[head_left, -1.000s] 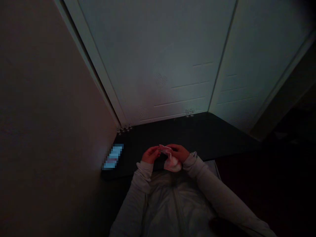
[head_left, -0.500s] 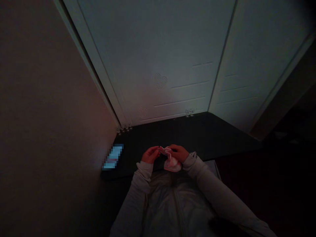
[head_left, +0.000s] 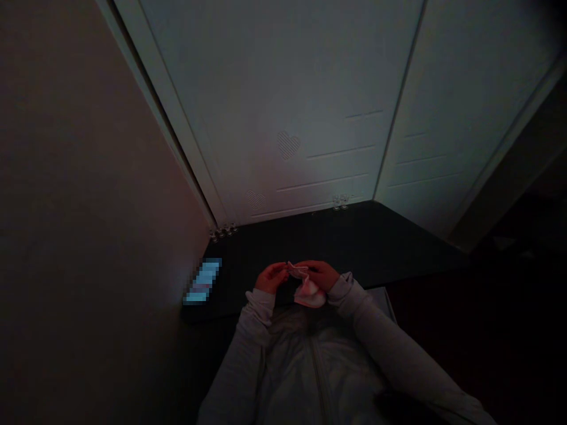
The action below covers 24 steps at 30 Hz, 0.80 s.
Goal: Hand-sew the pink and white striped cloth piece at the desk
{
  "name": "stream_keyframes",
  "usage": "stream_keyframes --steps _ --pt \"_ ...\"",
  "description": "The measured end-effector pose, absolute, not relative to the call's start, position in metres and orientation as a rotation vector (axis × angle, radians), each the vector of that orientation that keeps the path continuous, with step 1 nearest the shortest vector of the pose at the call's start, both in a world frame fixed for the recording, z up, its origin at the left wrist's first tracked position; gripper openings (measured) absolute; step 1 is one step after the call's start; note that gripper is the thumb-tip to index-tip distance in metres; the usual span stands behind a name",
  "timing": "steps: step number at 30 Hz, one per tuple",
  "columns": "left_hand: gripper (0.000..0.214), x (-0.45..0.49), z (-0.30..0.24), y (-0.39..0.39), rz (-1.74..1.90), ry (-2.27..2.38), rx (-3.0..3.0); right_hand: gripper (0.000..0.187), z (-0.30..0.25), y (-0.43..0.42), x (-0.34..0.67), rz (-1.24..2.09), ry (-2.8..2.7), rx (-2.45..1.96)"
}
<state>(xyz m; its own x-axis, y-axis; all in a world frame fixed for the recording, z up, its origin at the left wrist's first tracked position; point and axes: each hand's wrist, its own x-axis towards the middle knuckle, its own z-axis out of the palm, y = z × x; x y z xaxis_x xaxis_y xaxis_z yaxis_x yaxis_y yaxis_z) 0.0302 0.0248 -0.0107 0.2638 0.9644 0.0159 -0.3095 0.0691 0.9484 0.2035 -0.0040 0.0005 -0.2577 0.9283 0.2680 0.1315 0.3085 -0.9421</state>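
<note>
A small pale cloth (head_left: 310, 293), tinted pink by the dim light, is held up in front of my body. Its top is gathered and its lower part hangs loose like a little pouch; the exact kind is hard to make out. My right hand (head_left: 324, 275) has its fingers closed on the gathered upper part. From the other side, my left hand (head_left: 269, 278) pinches at the narrow end of the cloth, thumb and fingers together. Any finer detail between the fingertips is too dark to see.
Beneath my hands is a dark tabletop (head_left: 367, 242). A lit, pixelated phone-like screen (head_left: 204, 282) lies at its left edge. Small clear glass-like pieces stand at the back, several at left (head_left: 224, 230) and two farther right (head_left: 340, 202), against pale panels (head_left: 248, 88). A wall rises at left.
My right fingers have shifted slightly left over the top of the cloth, closer to my left fingertips. The cloth's upper folds look flatter. The light is a little dimmer.
</note>
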Motion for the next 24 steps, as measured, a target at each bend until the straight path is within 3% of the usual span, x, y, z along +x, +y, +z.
stream_keyframes --steps 24 --pt "0.038 0.0299 -0.0044 0.0182 1.161 0.796 1.138 0.019 -0.0073 -0.0013 0.2034 0.918 -1.637 -1.159"
